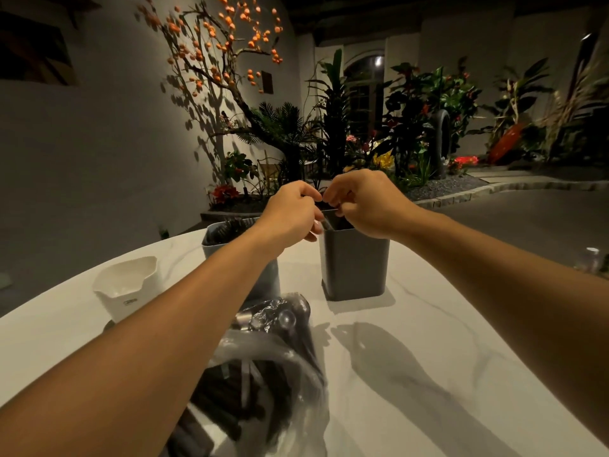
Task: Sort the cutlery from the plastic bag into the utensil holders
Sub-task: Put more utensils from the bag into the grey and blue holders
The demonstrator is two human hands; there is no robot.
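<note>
Both my hands meet over the open top of a dark grey utensil holder (354, 262) at the table's middle. My left hand (293, 212) and my right hand (361, 202) have curled fingers and pinch thin dark cutlery (326, 221) that dips into the holder; the pieces are mostly hidden by my fingers. A light grey holder (217, 235) with dark cutlery inside stands to the left, partly behind my left forearm. A clear plastic bag (263, 367) full of dark cutlery lies near me on the table. A white holder (128, 285) stands at the far left.
The white marble table (428, 357) curves away at its far edge behind the holders. A small clear bottle (590, 258) stands at the right edge behind my right arm. Plants and a gravel bed lie beyond the table.
</note>
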